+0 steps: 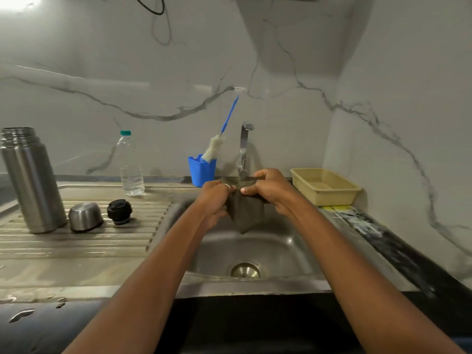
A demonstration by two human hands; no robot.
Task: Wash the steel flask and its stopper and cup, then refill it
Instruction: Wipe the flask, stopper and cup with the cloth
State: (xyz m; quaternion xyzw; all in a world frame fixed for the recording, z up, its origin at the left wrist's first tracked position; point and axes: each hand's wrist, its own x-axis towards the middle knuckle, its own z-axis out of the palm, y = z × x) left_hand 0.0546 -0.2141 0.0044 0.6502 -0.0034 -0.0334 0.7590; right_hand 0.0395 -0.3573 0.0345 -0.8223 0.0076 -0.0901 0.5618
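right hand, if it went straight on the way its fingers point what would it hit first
Probably the left hand: the right hand points leftward across the dark cloth both hands grip, with little gap between them, though depth is unclear.

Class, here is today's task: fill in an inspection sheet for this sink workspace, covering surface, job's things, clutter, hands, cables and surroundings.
Surface: ridged steel draining board, wet; sink to its right.
Job's things: steel flask upright and uncapped on the board; steel cup beside it; black stopper right of the cup.
Clutter: water bottle, capped; blue holder with a bottle brush in it; beige tray.
Hands: left hand and right hand both grip a dark cloth over the sink.
Cables: black cable looped high on the wall.
Surroundings: marble-pattern wall; tap behind the hands.
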